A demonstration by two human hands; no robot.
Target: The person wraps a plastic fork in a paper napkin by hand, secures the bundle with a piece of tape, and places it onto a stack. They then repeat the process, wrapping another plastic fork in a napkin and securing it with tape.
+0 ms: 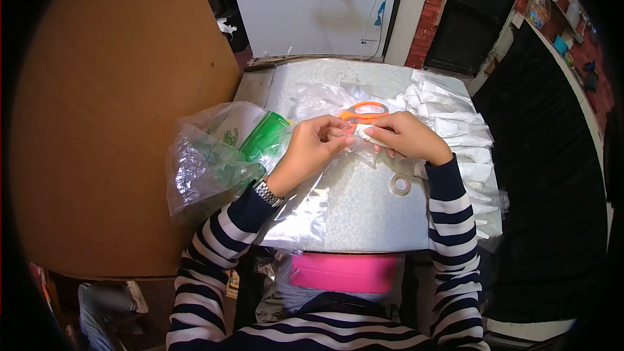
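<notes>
Fingers of left hand (316, 142) and right hand (406, 136) pinch a small white packet (369, 134) between them, orange scissors (364, 112) just beyond the grip.

Small white packet (365, 134), pinched at its end between fingertips of both hands, held just above the silvery bench (364, 214). Thin clear plastic wrap (338, 156), crinkled and see-through, draped under the left hand (312, 146) and trailing down onto the bench. Right hand (406, 136) touching the packet's right side.
</notes>
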